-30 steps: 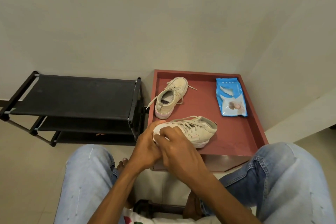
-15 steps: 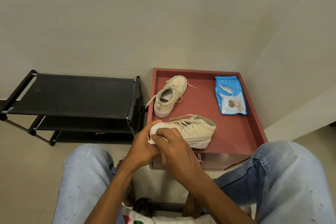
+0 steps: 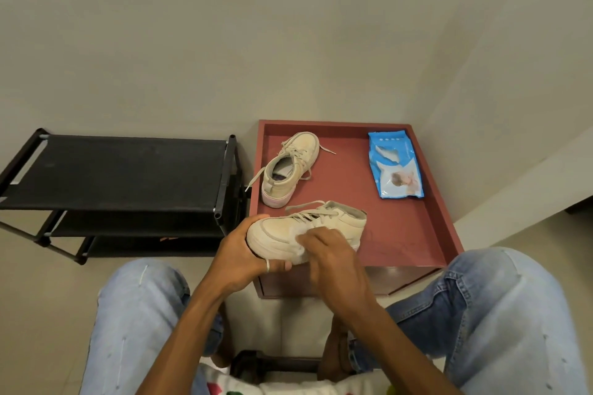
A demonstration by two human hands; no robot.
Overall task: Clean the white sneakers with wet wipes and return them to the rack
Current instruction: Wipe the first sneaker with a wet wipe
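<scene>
Head view: my left hand (image 3: 239, 253) grips the toe of a sneaker (image 3: 308, 228). My right hand (image 3: 332, 258), fingers curled, presses a wipe (image 3: 300, 239) on its side above the red table (image 3: 414, 234).

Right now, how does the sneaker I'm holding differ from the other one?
The held sneaker is gripped by the left hand, with the right hand pressing a wipe on it; the far sneaker stands untouched on the red table. The held sneaker shows its side; the far sneaker points toward the wall. Both are off-white, laced.
</scene>
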